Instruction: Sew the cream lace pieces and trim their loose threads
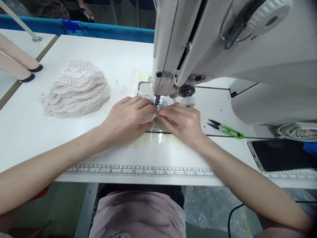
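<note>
A strip of white lace (149, 118) lies under the presser foot (157, 100) of a white sewing machine (188, 43). My left hand (130, 116) rests over the lace, with its thumb and fingers closed on it just left of the needle. Close by on the right, my right hand (184, 122) pinches the lace edge between thumb and fingertips. Part of the lace is hidden under my left hand, and a loose end shows beyond its knuckles. To the left sits a fanned pile of cream lace pieces (76, 89) on the white table (119, 56).
Green-handled thread snips (226, 129) lie right of my right hand. A phone (282, 154) and a coiled cord (297, 131) are farther right. A printed ruler (143, 172) runs along the front edge. Two leg-like forms with black tips (28, 77) stand at left; blue cloth (111, 31) borders the back.
</note>
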`<state>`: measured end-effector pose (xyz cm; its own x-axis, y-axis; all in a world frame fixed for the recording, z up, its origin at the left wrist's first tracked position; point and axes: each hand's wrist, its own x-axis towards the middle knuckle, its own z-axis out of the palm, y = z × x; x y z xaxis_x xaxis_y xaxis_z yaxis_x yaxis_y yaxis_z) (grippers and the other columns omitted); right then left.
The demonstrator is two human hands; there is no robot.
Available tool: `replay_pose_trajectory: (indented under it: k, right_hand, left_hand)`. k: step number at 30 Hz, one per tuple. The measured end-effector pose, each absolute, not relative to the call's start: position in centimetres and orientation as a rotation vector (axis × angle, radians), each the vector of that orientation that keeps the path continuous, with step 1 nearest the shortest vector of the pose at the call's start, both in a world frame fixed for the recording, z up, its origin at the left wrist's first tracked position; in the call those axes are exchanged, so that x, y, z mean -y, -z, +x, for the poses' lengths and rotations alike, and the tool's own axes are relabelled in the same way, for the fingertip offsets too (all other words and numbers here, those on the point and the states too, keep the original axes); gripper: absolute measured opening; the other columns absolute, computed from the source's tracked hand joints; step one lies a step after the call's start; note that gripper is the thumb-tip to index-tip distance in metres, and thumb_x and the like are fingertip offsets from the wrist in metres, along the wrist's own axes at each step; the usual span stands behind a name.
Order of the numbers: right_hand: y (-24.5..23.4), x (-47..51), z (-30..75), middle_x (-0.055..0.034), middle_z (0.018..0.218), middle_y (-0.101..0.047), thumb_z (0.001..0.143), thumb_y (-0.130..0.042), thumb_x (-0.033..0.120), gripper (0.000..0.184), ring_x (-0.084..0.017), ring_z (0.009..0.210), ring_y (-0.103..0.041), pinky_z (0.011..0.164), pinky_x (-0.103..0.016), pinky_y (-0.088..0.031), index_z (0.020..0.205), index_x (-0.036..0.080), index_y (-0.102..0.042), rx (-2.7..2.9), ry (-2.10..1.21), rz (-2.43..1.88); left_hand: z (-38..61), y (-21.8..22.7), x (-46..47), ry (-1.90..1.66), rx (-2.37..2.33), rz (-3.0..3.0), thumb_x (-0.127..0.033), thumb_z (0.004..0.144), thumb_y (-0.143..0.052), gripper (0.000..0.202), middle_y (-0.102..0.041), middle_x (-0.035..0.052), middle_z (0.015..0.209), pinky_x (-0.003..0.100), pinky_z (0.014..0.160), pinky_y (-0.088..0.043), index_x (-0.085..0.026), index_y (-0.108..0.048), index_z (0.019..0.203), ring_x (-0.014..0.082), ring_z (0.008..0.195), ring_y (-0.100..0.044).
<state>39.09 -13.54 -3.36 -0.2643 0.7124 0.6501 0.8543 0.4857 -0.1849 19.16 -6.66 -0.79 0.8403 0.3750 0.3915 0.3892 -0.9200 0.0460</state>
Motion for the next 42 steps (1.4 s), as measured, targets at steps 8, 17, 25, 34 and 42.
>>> replay_pose_trajectory:
  k: [8, 17, 25, 34, 42]
  right_hand:
    - [2.7, 14.2, 39.0, 0.0009, 0.081, -0.076, 0.093, -0.06, 0.022, 0.014, -0.013, 0.071, -0.066, 0.064, -0.027, -0.046, 0.083, 0.021, -0.069, 2.095, 0.361, -1.218]
    - [3.2, 13.8, 38.9, -0.0047, 0.096, -0.073, 0.093, -0.056, 0.018, 0.016, -0.016, 0.077, -0.064, 0.063, -0.029, -0.042, 0.09, 0.018, -0.072, 2.204, 0.38, -1.387]
    - [3.2, 14.3, 39.1, 0.0, 0.094, -0.076, 0.091, -0.061, 0.013, 0.016, -0.015, 0.083, -0.063, 0.063, -0.03, -0.042, 0.083, 0.021, -0.072, 2.203, 0.446, -1.297]
    - [2.9, 15.2, 39.6, -0.0038, 0.103, -0.077, 0.092, -0.064, 0.024, 0.013, -0.019, 0.092, -0.066, 0.073, -0.033, -0.047, 0.098, 0.019, -0.075, 2.264, 0.282, -1.305]
    - [2.6, 15.1, 40.2, -0.0039, 0.103, -0.077, 0.094, -0.06, 0.023, 0.016, -0.019, 0.089, -0.067, 0.082, -0.036, -0.05, 0.097, 0.02, -0.075, 2.297, 0.272, -1.274]
  left_hand:
    - [19.8, 2.3, 5.8, 0.772, 0.424, -2.823, -0.02, 0.094, -0.054, 0.018, -0.077, -0.0001, 0.092, 0.037, 0.08, -0.05, -0.021, -0.07, 0.086, 0.0185, 0.089, -0.068]
    - [19.3, 2.0, 6.5, 0.892, 0.211, -2.67, -0.013, 0.091, -0.059, 0.011, -0.077, -0.0009, 0.089, 0.036, 0.078, -0.056, -0.019, -0.067, 0.094, 0.0162, 0.082, -0.066]
    - [19.1, 2.3, 6.7, 0.879, 0.331, -2.847, -0.018, 0.09, -0.06, 0.019, -0.075, 0.0134, 0.11, 0.037, 0.086, -0.059, -0.009, -0.069, 0.104, 0.0249, 0.104, -0.07]
    - [18.8, 2.4, 7.6, 0.649, 0.315, -2.849, -0.01, 0.09, -0.058, 0.028, -0.072, 0.0163, 0.118, 0.039, 0.09, -0.061, -0.004, -0.07, 0.114, 0.0282, 0.107, -0.07]
    - [18.6, 2.1, 7.7, 0.571, 0.292, -2.849, -0.008, 0.09, -0.059, 0.029, -0.07, 0.0164, 0.121, 0.04, 0.093, -0.061, -0.004, -0.068, 0.117, 0.029, 0.111, -0.068]
